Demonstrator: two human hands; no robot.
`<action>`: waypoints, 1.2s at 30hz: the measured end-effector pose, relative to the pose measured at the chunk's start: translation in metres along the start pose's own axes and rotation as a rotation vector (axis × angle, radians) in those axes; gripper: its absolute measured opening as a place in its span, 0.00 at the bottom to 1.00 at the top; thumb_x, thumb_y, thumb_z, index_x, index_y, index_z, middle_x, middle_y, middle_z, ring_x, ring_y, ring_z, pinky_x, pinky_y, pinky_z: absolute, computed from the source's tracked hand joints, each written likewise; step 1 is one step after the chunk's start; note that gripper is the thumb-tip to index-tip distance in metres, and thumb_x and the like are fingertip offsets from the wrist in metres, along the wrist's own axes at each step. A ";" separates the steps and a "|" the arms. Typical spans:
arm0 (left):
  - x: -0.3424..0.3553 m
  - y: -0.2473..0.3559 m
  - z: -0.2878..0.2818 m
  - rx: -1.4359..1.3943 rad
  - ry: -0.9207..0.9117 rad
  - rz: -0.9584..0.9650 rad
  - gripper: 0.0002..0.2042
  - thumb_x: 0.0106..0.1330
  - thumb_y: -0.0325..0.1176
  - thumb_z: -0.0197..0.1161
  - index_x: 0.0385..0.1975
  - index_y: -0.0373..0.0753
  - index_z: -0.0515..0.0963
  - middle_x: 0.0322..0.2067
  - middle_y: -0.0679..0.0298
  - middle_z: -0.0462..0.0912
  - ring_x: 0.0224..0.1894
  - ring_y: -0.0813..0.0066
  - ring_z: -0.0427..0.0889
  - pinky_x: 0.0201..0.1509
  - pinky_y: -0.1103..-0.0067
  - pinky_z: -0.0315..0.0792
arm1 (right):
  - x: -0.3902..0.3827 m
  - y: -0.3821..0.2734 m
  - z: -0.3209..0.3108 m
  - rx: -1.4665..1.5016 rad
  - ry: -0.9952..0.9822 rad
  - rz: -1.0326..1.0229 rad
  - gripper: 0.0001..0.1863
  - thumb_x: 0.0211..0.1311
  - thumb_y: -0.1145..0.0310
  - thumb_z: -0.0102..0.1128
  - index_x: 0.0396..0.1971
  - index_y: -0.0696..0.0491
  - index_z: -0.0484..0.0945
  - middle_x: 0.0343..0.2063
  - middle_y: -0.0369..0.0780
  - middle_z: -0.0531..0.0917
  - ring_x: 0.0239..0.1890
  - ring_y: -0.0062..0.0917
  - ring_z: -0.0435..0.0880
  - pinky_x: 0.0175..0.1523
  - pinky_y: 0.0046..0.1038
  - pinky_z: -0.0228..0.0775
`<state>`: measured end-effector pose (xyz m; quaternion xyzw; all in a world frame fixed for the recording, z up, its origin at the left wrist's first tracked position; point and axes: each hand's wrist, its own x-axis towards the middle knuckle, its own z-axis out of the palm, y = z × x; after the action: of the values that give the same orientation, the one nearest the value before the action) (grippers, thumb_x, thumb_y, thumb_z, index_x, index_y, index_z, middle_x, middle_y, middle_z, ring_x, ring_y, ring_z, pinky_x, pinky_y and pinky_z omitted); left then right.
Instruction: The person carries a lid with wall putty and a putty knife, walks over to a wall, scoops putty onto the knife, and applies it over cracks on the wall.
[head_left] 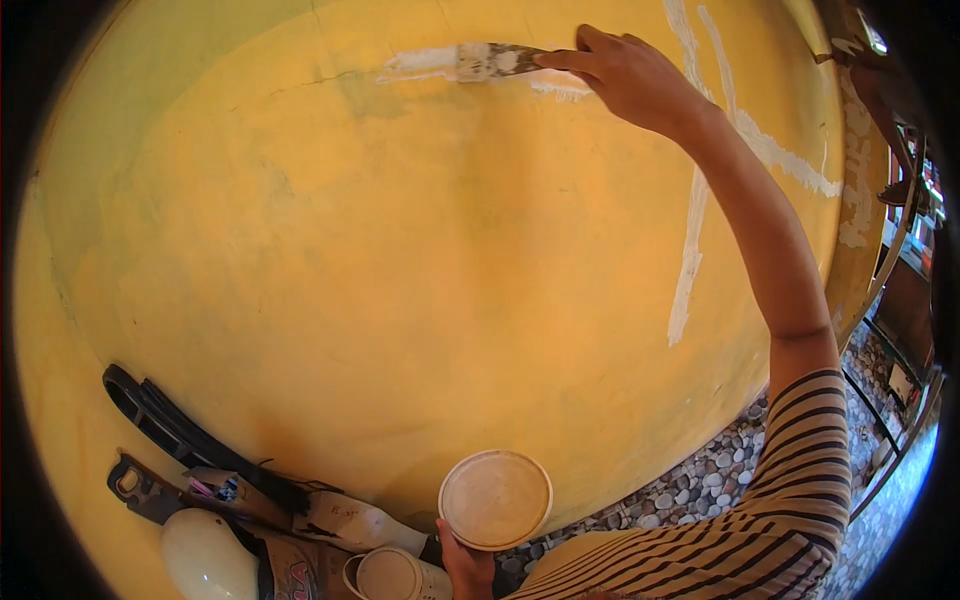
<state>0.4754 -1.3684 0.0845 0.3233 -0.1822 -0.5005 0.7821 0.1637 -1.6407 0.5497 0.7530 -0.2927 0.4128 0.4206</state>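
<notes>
At the lower left, against the foot of the yellow wall (400,300), lie 2 dark strap-like pieces (160,415), a white rounded object (205,555) and a crumpled white bag (350,520); what exactly they are cannot be told from here. Just right of them a round container (395,575) stands open-topped, and beside it the left hand (465,565) is closed around the underside of a round pale dish of filler (495,498), held level near the body, the fingers mostly hidden beneath it. The dish looks light and stiff, and its load likely soft and pasty, so it is best kept flat and gripped from below as here, since tilting could let the paste slide. Higher up, a thin crack (320,77) runs across the wall into a fresh white smear (420,63). On that smear rests the putty knife (490,60), lying roughly horizontal with its blade flat to the plaster and smeared white. The right hand (625,75) grips the knife's handle end firmly, index finger stretched along it toward the blade. The tool seems light, with a thin springy blade; holding it at the handle with 1 finger pressing forward gives control of the pressure. Further right, white filled streaks (700,200) cross the wall, and a pebble-patterned floor (700,480) shows below the striped sleeve (800,470).
</notes>
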 end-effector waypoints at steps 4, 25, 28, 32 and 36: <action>-0.006 0.002 0.001 -0.028 0.054 -0.034 0.29 0.80 0.51 0.33 0.67 0.34 0.63 0.65 0.54 0.70 0.66 0.57 0.70 0.70 0.63 0.64 | -0.020 0.028 -0.016 -0.073 -0.062 0.102 0.18 0.72 0.70 0.51 0.56 0.37 0.79 0.35 0.38 0.75 0.33 0.35 0.74 0.44 0.38 0.70; 0.002 -0.001 0.023 0.047 0.032 -0.048 0.29 0.80 0.52 0.34 0.67 0.34 0.62 0.65 0.54 0.70 0.66 0.57 0.69 0.69 0.62 0.64 | 0.027 -0.020 -0.026 -0.025 -0.172 -0.031 0.24 0.66 0.77 0.50 0.59 0.41 0.78 0.38 0.45 0.79 0.38 0.38 0.81 0.47 0.38 0.74; 0.002 0.001 0.019 0.052 0.038 -0.051 0.29 0.80 0.52 0.34 0.67 0.34 0.62 0.65 0.53 0.70 0.66 0.56 0.69 0.69 0.61 0.65 | 0.009 -0.009 -0.039 0.077 -0.257 0.167 0.22 0.70 0.74 0.50 0.60 0.38 0.78 0.37 0.43 0.78 0.36 0.36 0.78 0.44 0.37 0.72; 0.006 -0.001 0.011 0.034 0.008 -0.044 0.29 0.80 0.52 0.34 0.67 0.34 0.62 0.65 0.52 0.69 0.67 0.56 0.69 0.69 0.61 0.65 | -0.021 0.005 -0.056 -0.011 -0.174 0.188 0.21 0.69 0.73 0.54 0.59 0.38 0.78 0.34 0.42 0.76 0.33 0.34 0.77 0.42 0.37 0.71; 0.006 -0.003 0.023 0.044 0.020 -0.070 0.29 0.80 0.52 0.34 0.67 0.34 0.62 0.65 0.52 0.69 0.67 0.56 0.69 0.69 0.62 0.64 | -0.030 0.017 -0.041 0.001 -0.118 0.143 0.21 0.68 0.73 0.54 0.59 0.39 0.78 0.34 0.41 0.76 0.32 0.34 0.77 0.43 0.36 0.71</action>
<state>0.4617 -1.3820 0.0986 0.3517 -0.1740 -0.5200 0.7587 0.1202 -1.6103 0.5425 0.7536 -0.3697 0.3968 0.3715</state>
